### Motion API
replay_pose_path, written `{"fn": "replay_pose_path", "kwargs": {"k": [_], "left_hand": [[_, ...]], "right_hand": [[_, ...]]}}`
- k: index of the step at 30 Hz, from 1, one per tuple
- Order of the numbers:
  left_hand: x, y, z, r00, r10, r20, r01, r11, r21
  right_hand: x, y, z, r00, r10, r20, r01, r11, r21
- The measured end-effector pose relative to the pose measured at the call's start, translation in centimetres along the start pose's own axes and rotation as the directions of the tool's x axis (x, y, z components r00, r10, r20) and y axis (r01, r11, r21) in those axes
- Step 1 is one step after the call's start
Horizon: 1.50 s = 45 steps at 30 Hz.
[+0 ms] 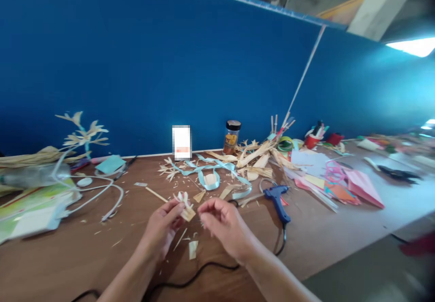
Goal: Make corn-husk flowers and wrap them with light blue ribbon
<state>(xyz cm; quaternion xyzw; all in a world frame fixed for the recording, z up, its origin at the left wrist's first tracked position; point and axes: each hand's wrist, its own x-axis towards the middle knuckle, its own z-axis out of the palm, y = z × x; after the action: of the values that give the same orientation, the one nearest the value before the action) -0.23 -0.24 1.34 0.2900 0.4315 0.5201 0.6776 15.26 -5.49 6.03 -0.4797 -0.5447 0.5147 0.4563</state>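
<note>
Head view: a blue partition (142, 57) fills the upper part of the frame, and below it a brown table (91, 256) spans from the left edge towards the right. From the bottom edge two bare hands reach up to the lower centre. The left hand (166, 224) is closed in a pinch, thumb against fingers, on a pale petalled piece (186, 207) just left of the frame's centre line. The right hand (224, 225), just beside it, has its fingers curled in towards the thumb, near the piece but apart from it; whether it grips anything small, I cannot tell. Right of centre lies a sheaf of dried husks (260, 154), and at middle left stands a branch with husk petals (89, 134). Light-blue ribbon (211, 185) loops above the hands. A blue glue gun (279, 202) lies right of them, and a dark-lidded jar (232, 136) stands against the partition. Smaller are a thin stick (156, 194), slanting up-left from the left fingers, and a pale scrap (193, 250) at lower centre.
</note>
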Motion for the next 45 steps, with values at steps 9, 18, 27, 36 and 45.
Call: {"fn": "replay_pose_path", "kwargs": {"k": [9, 18, 27, 36, 45], "left_hand": [[0.2, -0.1, -0.2, 1.000, -0.020, 0.009, 0.020, 0.999, 0.032], [0.2, -0.3, 0.1, 0.999, 0.031, -0.025, -0.031, 0.999, 0.015], [0.0, 0.0, 0.0, 0.997, 0.010, 0.072, -0.003, 0.996, -0.094], [0.2, -0.2, -0.4, 0.997, 0.011, 0.072, -0.005, 0.997, -0.083], [0.0, -0.2, -0.2, 0.995, 0.022, 0.100, -0.016, 0.998, -0.064]], "right_hand": [[-3.8, 2.4, -12.3, 0.885, -0.277, -0.373, -0.296, 0.282, -0.913], [-4.1, 5.8, -15.7, 0.847, -0.214, -0.486, -0.480, 0.081, -0.873], [-5.4, 3.5, -15.0, 0.735, -0.397, -0.550, -0.117, 0.725, -0.679], [-5.3, 0.9, -8.1, 0.966, 0.026, -0.256, -0.022, 1.000, 0.019], [-4.0, 2.5, -4.9, 0.992, 0.124, 0.014, -0.125, 0.991, 0.050]]}}
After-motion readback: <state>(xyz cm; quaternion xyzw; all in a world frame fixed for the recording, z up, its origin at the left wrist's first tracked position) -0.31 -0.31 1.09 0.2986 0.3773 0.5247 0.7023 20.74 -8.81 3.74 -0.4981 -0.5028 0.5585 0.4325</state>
